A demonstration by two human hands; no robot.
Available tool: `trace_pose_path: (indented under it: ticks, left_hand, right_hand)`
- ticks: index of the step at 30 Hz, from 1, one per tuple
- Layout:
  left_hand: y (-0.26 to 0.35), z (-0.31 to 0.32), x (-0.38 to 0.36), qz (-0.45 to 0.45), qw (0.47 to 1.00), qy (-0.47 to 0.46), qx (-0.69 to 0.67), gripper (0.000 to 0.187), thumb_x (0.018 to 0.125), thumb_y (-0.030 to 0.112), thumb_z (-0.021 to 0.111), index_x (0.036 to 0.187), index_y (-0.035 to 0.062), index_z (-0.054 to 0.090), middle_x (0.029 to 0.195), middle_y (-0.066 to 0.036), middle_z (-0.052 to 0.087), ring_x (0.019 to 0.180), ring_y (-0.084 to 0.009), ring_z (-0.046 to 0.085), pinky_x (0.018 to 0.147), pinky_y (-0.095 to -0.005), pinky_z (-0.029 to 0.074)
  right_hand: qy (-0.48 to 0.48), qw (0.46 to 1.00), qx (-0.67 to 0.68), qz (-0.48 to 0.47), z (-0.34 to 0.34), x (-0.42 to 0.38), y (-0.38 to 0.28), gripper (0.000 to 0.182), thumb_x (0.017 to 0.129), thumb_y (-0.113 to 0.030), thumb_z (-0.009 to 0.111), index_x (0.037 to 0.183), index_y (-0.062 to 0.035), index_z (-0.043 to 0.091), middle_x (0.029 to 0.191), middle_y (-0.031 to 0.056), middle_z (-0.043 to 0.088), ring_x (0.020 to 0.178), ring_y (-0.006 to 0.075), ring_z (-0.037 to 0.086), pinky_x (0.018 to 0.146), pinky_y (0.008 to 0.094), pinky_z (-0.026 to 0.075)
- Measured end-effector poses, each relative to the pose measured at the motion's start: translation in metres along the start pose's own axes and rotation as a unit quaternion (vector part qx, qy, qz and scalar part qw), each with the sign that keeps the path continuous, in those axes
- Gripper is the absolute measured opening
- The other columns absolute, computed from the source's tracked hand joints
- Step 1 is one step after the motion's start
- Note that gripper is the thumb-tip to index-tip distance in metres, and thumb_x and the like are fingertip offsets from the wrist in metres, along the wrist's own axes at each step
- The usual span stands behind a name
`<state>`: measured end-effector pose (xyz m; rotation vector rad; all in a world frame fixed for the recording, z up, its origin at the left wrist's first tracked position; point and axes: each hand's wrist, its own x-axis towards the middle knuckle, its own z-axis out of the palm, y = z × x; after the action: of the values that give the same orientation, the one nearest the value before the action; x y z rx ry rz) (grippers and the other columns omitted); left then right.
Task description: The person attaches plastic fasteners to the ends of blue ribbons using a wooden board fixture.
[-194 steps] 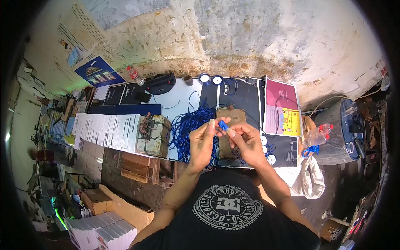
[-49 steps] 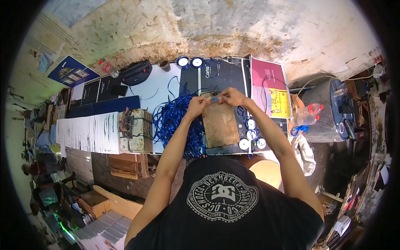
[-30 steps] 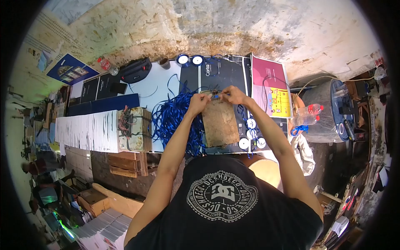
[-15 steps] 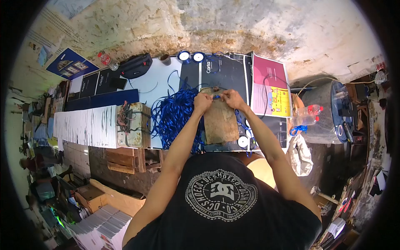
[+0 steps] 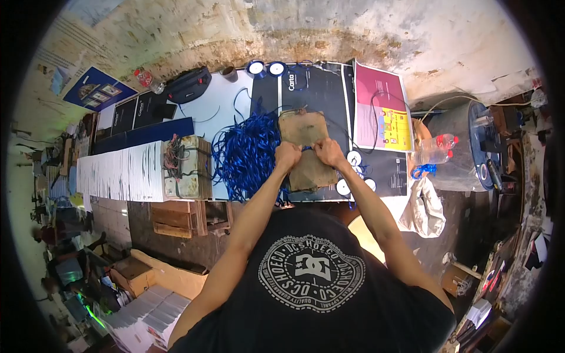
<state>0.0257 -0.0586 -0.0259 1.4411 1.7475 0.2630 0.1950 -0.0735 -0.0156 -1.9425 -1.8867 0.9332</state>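
A worn brown board (image 5: 311, 170) lies on the table in front of me. Over its middle, a short piece of blue ribbon (image 5: 307, 148) spans the space between my hands. My left hand (image 5: 288, 155) is closed on one end of the ribbon, at the board's left side. The other end is pinched in my right hand (image 5: 328, 152), at the board's right side. Just left of the board is a large tangled heap of blue ribbon (image 5: 244, 154), close to my left hand.
White ribbon spools (image 5: 343, 187) lie right of the board, and more spools (image 5: 276, 69) stand at the back edge. A long row of white paper stacks (image 5: 120, 173) is at the left. Plastic bottles (image 5: 435, 148) are at the right, beside a pink and yellow poster (image 5: 382, 112).
Both hands have moved down the board, toward me, from its top end to its middle, with the blue ribbon between them. The camera view has shifted slightly.
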Motion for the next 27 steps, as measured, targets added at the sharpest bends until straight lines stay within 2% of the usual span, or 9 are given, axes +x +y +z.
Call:
trace_pose_path:
  ticks: [4, 8, 10, 18, 21, 24, 27]
  left_hand:
    - [-0.004, 0.005, -0.036, -0.004, 1.0, -0.008, 0.022, 0.024, 0.079, 0.028, 0.064, 0.081, 0.0047, 0.07, 0.084, -0.022, 0.065, 0.084, -0.0389, 0.063, 0.077, -0.0432, 0.05]
    - [-0.018, 0.014, -0.061, 0.005, 1.0, -0.008, -0.001, 0.024, 0.08, 0.027, 0.062, 0.076, 0.0042, 0.07, 0.081, -0.023, 0.065, 0.082, -0.0398, 0.063, 0.075, -0.045, 0.05]
    - [-0.009, 0.01, -0.063, 0.033, 0.999, 0.027, 0.019, 0.024, 0.082, 0.025, 0.059, 0.076, 0.0028, 0.068, 0.079, -0.024, 0.064, 0.08, -0.0399, 0.063, 0.073, -0.047, 0.05]
    - [0.031, -0.007, 0.018, 0.108, 0.981, 0.153, 0.056, 0.026, 0.085, 0.022, 0.057, 0.077, -0.0002, 0.066, 0.081, -0.025, 0.064, 0.078, -0.0431, 0.062, 0.069, -0.0484, 0.051]
    - [0.052, -0.025, 0.032, 0.11, 0.974, 0.195, 0.033, 0.027, 0.085, 0.022, 0.056, 0.077, -0.0018, 0.066, 0.083, -0.026, 0.064, 0.079, -0.0426, 0.063, 0.07, -0.0482, 0.051]
    - [0.059, -0.031, 0.043, 0.086, 0.975, 0.202, 0.037, 0.018, 0.082, 0.021, 0.061, 0.085, 0.0039, 0.067, 0.085, -0.021, 0.065, 0.082, -0.0394, 0.063, 0.072, -0.0454, 0.051]
    - [0.055, -0.025, 0.041, 0.047, 0.985, 0.163, 0.039, 0.02, 0.082, 0.023, 0.062, 0.086, 0.0039, 0.067, 0.087, -0.021, 0.066, 0.084, -0.0387, 0.063, 0.074, -0.0448, 0.051]
  right_hand:
    - [-0.016, 0.999, -0.008, 0.036, 0.007, -0.037, -0.004, 0.027, 0.082, -0.025, 0.052, 0.092, -0.0078, 0.069, 0.087, 0.0259, 0.063, 0.084, 0.0435, 0.061, 0.079, 0.0486, 0.049]
    - [0.013, 0.999, -0.002, 0.04, 0.016, -0.063, -0.006, 0.026, 0.083, -0.027, 0.052, 0.091, -0.0084, 0.069, 0.083, 0.026, 0.063, 0.08, 0.0436, 0.061, 0.075, 0.0492, 0.05]
    - [0.021, 0.999, -0.011, 0.038, 0.015, -0.063, -0.01, 0.026, 0.084, -0.028, 0.052, 0.091, -0.0087, 0.068, 0.083, 0.0259, 0.063, 0.079, 0.0438, 0.062, 0.074, 0.0497, 0.05]
    - [0.114, 0.991, -0.057, 0.037, 0.002, 0.028, -0.024, 0.024, 0.085, -0.028, 0.052, 0.096, -0.013, 0.067, 0.085, 0.0234, 0.064, 0.08, 0.0437, 0.061, 0.072, 0.0499, 0.05]
    - [0.156, 0.987, -0.039, 0.028, -0.01, 0.056, -0.033, 0.024, 0.085, -0.028, 0.052, 0.097, -0.0132, 0.067, 0.087, 0.0237, 0.064, 0.081, 0.0438, 0.061, 0.074, 0.0492, 0.051]
    - [0.158, 0.987, -0.021, 0.035, -0.018, 0.065, -0.041, 0.025, 0.085, -0.028, 0.05, 0.097, -0.0127, 0.067, 0.094, 0.0231, 0.063, 0.084, 0.0428, 0.062, 0.076, 0.0484, 0.05]
    - [0.123, 0.991, -0.012, 0.052, -0.02, 0.059, -0.042, 0.026, 0.085, -0.028, 0.05, 0.098, -0.0134, 0.067, 0.098, 0.0222, 0.063, 0.088, 0.0418, 0.061, 0.079, 0.0472, 0.05]
